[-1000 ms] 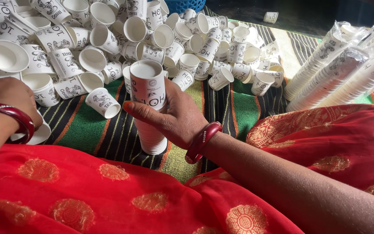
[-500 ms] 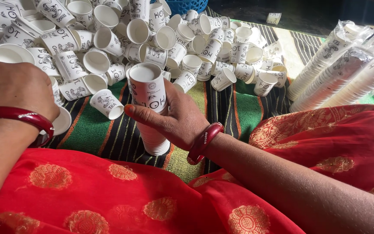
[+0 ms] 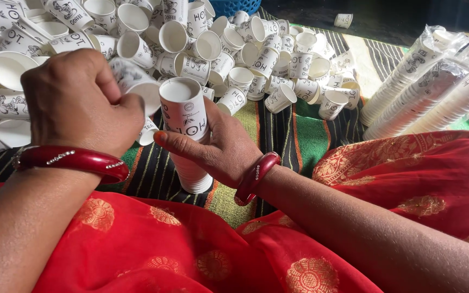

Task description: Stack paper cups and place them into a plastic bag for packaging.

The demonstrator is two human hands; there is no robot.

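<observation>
My right hand (image 3: 218, 149) grips a tall stack of nested white paper cups (image 3: 185, 130) that stands upright on the striped cloth (image 3: 294, 135). My left hand (image 3: 80, 100) holds a single white paper cup (image 3: 134, 84) tilted toward the top of the stack, just left of it. Both wrists wear red bangles. A big heap of loose printed paper cups (image 3: 218, 43) lies behind both hands.
Several plastic-wrapped sleeves of stacked cups (image 3: 430, 81) lean at the right. A blue basket (image 3: 234, 6) sits at the far edge of the heap. Red cloth with gold patterns (image 3: 164, 244) covers my lap in front.
My left hand has come in from the far left with one cup and risen toward the top of the stack. My right hand has kept its hold on the stack.
</observation>
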